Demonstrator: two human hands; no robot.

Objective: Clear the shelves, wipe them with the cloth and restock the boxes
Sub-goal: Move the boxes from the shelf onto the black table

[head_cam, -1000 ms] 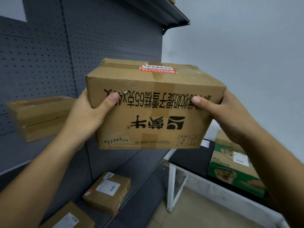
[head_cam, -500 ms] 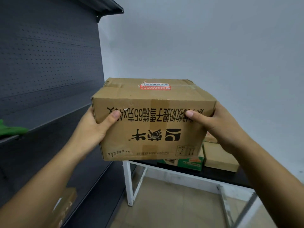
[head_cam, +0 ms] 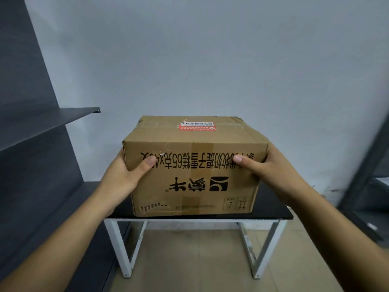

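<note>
Gripping the cardboard box [head_cam: 195, 165] at its 2 ends, the left hand [head_cam: 124, 175] and right hand [head_cam: 271, 173] curl round its corners, thumbs pressed on the near face — print upside down. Directly under the grip lies a black table [head_cam: 271, 211]; left of it, a dark shelf [head_cam: 52, 121].

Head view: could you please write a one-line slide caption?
Left hand and right hand grip a brown cardboard box, print upside down, over a black-topped white-legged table beside dark grey shelving.

black-topped table [head_cam: 271, 213] | cardboard box [head_cam: 193, 178] at its top | contact unclear
</note>
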